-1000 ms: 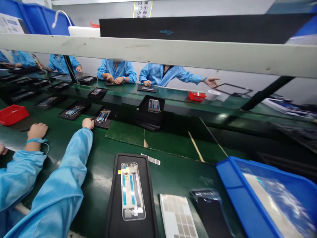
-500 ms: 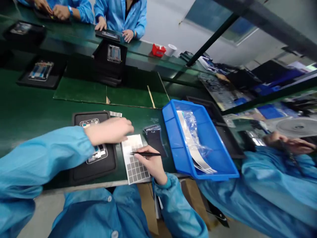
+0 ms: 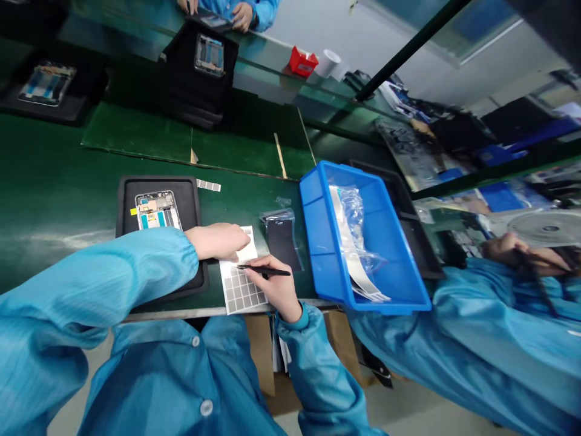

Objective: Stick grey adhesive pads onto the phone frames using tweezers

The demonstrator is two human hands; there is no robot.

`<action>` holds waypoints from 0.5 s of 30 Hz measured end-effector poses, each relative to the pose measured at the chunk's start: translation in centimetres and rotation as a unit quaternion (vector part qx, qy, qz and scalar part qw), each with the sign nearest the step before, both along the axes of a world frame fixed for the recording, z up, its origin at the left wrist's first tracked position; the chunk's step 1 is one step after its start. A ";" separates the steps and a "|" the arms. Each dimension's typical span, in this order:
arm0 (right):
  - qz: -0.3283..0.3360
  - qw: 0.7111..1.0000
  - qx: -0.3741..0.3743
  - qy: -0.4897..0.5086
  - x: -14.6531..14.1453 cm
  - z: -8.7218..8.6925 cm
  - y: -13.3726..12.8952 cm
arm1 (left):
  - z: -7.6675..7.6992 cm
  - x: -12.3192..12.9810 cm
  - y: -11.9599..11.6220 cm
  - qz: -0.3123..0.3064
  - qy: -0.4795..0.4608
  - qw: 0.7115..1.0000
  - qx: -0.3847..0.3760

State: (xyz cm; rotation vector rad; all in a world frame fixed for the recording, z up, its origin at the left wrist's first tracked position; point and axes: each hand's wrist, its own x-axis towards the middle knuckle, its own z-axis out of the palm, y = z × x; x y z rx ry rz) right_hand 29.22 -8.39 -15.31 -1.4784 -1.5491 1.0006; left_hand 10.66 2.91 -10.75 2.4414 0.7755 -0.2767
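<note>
Black tweezers (image 3: 267,270) are in my right hand (image 3: 278,283), fingers closed round them. Their tip is over a white sheet of grey square stickers (image 3: 245,297), gridded in its lower part and bare white higher up. My left hand (image 3: 221,240) lies over the sheet's upper left part, fingers bent down onto it and partly hidden. Left of it, a phone frame with exposed inner parts (image 3: 158,209) sits in a black tray (image 3: 187,203). My left sleeve covers the frame's lower part. A yellow tab (image 3: 133,212) sticks out from its left edge.
A short sticker strip (image 3: 209,185) lies above the tray. Right of the sheet are a dark bagged piece (image 3: 284,240) and a blue bin (image 3: 313,242) holding pale strips and clear plastic. Stacked black trays (image 3: 195,100) stand behind. A co-worker's sleeve (image 3: 472,303) is close on the right.
My left hand has come down onto the sticker sheet's upper part. The tweezers stay over the sheet in my right hand. The camera view has shifted, so the background sits higher.
</note>
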 end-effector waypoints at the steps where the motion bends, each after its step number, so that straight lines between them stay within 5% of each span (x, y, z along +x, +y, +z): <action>1: 0.001 1.000 0.000 0.000 0.0 0.0 0.0 | 0.0 0.0 0.0 0.002 -0.002 1.000 -0.001; 15: 0.003 1.000 -0.007 0.030 0.3 -0.5 0.0 | -0.7 0.1 0.2 0.002 -0.011 1.000 -0.006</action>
